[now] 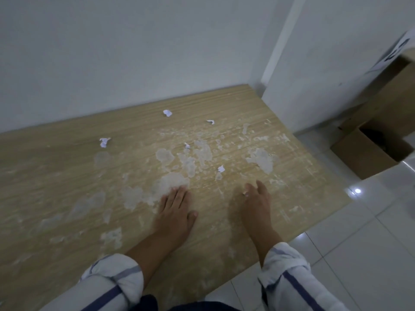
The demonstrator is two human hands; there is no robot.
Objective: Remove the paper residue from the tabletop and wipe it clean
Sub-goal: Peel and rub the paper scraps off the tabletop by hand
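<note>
- far left, toward 9 o'clock from the hands: tabletop [45,167] of pale wood grain, dulled by a thin whitish film. only faint smears here, so probably the easier stretch, better suited to wiping than to picking.
- at 11 o'clock from the left hand: crumpled scrap [104,142], loose and well apart from the stuck patches. looks like peeled waste set aside for gathering up.
- left hand [174,208] laid flat, palm down, fingers straight and together, gripping nothing. fingertips touching the near edge of a broad patch of paper residue [170,182] at its 12 o'clock. likely planted there as a brace, steadying the body while the other hand picks.
- more of the same residue spread from 12 to 2 o'clock of that hand, glued down in flakes, with a loose scrap [221,169] lying beyond the gap between the hands.
- right hand [256,203] turned on its edge, thumb and forefinger drawn into a narrow pinch on what seems a tiny white shred [245,194]. blurred, so not certain. held low and close to the surface, a posture fit for picking at stuck flakes with a nail.
- at 12 o'clock of the right hand: thick white patch [261,160], not yet lifted.
- at 2 o'clock, off the table on the tiled floor [359,254]: open cardboard box [368,158], possibly handy for waste. no cloth in view, so wiping judged some way off.
</note>
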